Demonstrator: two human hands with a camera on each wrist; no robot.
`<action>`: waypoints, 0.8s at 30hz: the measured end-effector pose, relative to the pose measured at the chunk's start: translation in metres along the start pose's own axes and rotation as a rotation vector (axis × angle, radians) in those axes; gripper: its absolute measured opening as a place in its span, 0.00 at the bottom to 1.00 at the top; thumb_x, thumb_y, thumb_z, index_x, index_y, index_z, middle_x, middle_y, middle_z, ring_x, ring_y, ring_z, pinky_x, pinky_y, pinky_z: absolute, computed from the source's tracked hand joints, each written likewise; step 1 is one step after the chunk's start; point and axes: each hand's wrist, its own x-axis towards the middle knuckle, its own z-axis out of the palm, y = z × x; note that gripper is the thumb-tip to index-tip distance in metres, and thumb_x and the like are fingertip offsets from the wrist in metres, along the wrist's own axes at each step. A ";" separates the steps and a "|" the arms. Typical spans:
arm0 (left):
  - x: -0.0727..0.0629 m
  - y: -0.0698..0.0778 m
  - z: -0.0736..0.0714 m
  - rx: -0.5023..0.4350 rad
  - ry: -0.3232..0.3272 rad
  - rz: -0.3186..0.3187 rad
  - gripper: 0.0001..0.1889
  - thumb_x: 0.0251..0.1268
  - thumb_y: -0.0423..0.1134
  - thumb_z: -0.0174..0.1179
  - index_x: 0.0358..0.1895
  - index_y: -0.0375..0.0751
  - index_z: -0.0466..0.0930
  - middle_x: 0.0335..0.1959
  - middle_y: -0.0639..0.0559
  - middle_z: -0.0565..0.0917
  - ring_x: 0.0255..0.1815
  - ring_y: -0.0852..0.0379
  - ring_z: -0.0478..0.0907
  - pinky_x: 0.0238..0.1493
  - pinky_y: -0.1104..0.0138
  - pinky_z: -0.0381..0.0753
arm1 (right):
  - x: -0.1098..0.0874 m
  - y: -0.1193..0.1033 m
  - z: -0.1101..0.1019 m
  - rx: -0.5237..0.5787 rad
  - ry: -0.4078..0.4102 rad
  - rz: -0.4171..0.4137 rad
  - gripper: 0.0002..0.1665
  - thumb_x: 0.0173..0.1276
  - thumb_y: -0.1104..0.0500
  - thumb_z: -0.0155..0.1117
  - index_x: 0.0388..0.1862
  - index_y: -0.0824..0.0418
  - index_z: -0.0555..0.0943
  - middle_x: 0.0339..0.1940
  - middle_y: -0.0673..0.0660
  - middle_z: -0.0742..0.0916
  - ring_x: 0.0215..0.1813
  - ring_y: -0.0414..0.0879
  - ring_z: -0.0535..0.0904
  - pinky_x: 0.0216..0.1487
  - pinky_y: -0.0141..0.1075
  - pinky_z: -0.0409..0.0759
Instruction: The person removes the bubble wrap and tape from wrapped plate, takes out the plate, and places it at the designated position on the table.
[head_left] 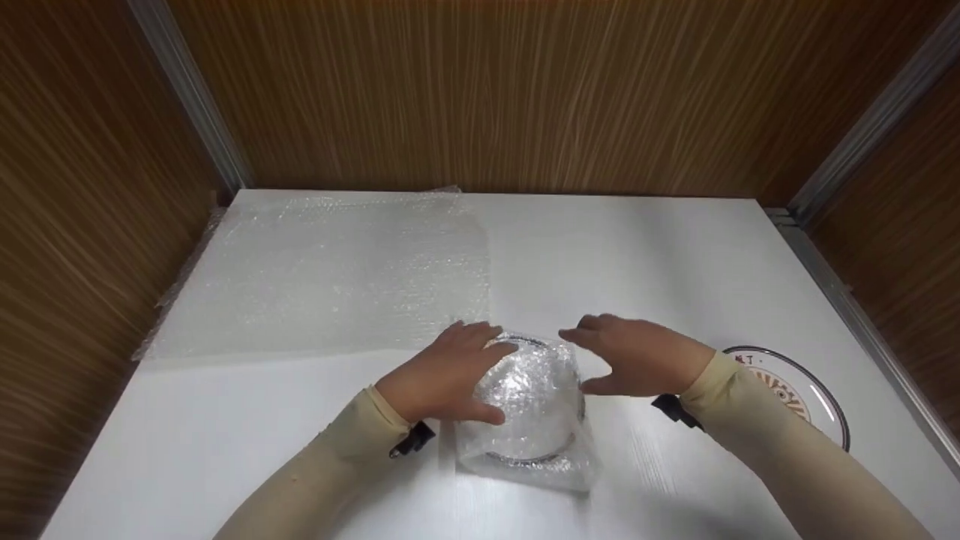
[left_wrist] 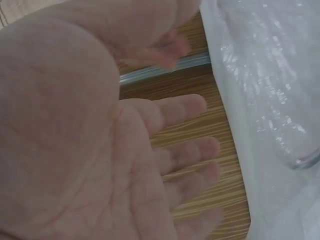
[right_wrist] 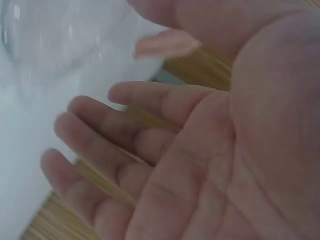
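A round, dark-rimmed dish wrapped in bubble wrap (head_left: 529,405) lies near the front of the white table. My left hand (head_left: 450,375) is over its left side, fingers spread and thumb apart; in the left wrist view the left palm (left_wrist: 135,165) and straight fingers show nothing held. At the wrapped dish's right edge, my right hand (head_left: 637,356) reaches in with fingers extended and thumb apart. The right wrist view shows that right palm (right_wrist: 185,170) bare, with the clear wrap beyond the fingertips.
A large flat sheet of bubble wrap (head_left: 322,277) covers the table's back left. To the right, a white plate with a dark rim and a printed design (head_left: 821,401) is partly hidden by my right forearm. Wood-grain panels (head_left: 480,97) enclose the white table (head_left: 637,247) on three sides.
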 end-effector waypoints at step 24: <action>0.011 0.002 0.021 0.105 -0.103 -0.069 0.52 0.57 0.67 0.70 0.80 0.46 0.61 0.79 0.39 0.63 0.80 0.42 0.59 0.80 0.49 0.55 | 0.029 0.013 0.036 0.152 -0.042 0.057 0.51 0.58 0.49 0.77 0.77 0.65 0.68 0.72 0.63 0.75 0.70 0.61 0.74 0.66 0.57 0.76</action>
